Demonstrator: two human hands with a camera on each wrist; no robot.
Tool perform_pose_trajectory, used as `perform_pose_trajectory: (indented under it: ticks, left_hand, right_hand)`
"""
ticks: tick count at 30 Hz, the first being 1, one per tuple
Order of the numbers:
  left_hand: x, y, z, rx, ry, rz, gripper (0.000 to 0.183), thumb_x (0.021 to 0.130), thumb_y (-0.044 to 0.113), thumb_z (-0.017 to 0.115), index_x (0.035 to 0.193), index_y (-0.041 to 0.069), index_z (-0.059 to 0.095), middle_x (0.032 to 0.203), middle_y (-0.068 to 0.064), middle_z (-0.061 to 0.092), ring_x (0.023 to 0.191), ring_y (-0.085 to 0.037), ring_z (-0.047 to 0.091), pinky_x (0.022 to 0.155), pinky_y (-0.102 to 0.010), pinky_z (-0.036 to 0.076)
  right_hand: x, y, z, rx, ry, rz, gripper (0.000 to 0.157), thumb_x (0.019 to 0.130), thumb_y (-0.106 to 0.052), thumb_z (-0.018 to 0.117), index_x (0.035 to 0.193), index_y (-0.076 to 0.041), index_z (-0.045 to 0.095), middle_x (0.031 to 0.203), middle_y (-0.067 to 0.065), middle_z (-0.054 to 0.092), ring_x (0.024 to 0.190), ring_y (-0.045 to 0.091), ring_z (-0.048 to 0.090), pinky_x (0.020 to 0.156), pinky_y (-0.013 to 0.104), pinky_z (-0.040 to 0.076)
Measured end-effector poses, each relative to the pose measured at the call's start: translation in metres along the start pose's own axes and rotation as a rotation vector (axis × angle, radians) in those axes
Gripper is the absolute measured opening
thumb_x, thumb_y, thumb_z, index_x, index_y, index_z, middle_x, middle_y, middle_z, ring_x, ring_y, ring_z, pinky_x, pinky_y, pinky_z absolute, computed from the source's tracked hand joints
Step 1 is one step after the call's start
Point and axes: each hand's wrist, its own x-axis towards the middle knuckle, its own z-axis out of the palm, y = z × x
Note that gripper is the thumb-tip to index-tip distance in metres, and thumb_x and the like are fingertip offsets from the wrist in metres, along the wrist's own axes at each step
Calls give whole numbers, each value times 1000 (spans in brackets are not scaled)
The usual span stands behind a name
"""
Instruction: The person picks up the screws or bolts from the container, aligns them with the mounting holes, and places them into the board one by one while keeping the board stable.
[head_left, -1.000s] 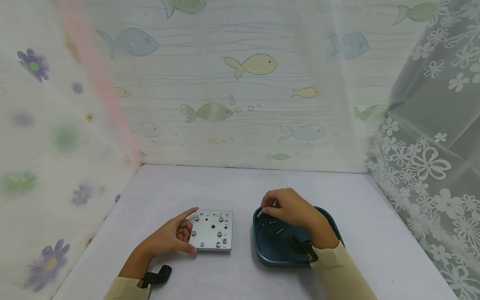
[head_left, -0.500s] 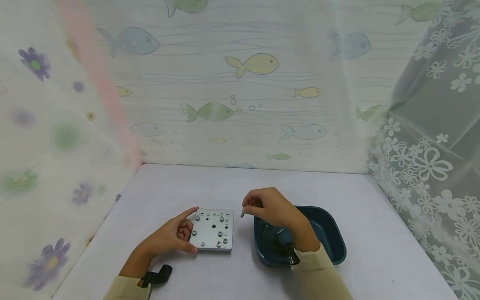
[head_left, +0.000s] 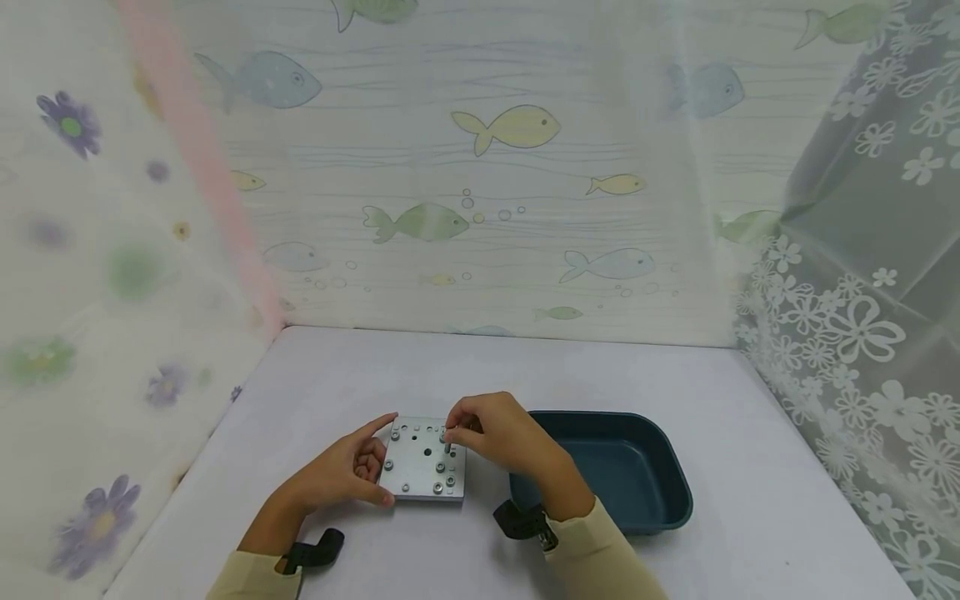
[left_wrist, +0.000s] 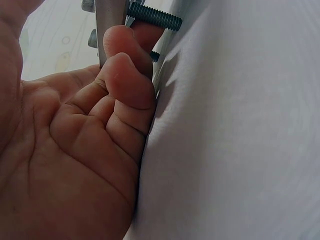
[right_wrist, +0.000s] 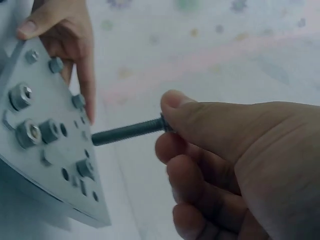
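A square metal plate (head_left: 408, 482) with holes and several socket-head bolts seated in it lies near the table's middle. My left hand (head_left: 330, 473) grips its left side, index finger at the far corner and thumb at the near one. Threaded bolt ends (left_wrist: 159, 18) stick out beneath the plate in the left wrist view. My right hand (head_left: 501, 432) is over the plate's right part, thumb and forefinger pinching a long bolt (right_wrist: 129, 132) by its head. The bolt's threaded end points at the plate's face, close to the holes. The fingers mostly hide its head.
A dark blue tray (head_left: 678, 467) stands right of the plate, partly behind my right forearm. White cloth covers the table (head_left: 360, 367). Fish-patterned curtain (head_left: 420, 283) rises at the back, with a flowered sheet (head_left: 150, 333) left and lace (head_left: 847, 350) right.
My right hand has moved left from the tray to over the plate, carrying the bolt. My left hand and the plate have stayed in place.
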Motion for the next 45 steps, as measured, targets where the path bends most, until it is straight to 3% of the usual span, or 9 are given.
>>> perform_pose_trajectory:
  ticks: [9,16,38,45]
  left_hand:
    - [-1,-2,-4,1,-18,18,123,68,10,96,165,19,22,103,-14,59,77,-14,54,66,-23,50]
    - [-4,-3,-5,17,-19,24,122,68,11,96,165,19,22,103,-15,59,75,-13,54,65,-23,50]
    - [0,-3,-4,8,-32,48,121,70,10,95,166,18,21,103,-15,59,74,-12,53,64,-22,49]
    - [1,-2,-3,3,-33,49,123,69,10,96,166,16,21,102,-15,60,73,-12,53,64,-22,48]
  right_hand:
    - [8,-8,22,-60,70,-8,10,98,-31,72,102,-22,73,79,-16,64,71,3,55,63,20,48]
    - [11,-15,35,-96,105,9,12,97,-29,74,105,-20,75,81,-16,68,72,1,55,65,18,48]
    - [13,-17,52,-131,113,91,9,96,-23,75,101,-16,76,81,-13,71,71,-2,55,67,17,48]
    - [13,-16,63,-195,128,120,10,96,-25,75,102,-17,76,83,-12,70,73,-1,55,69,18,48]
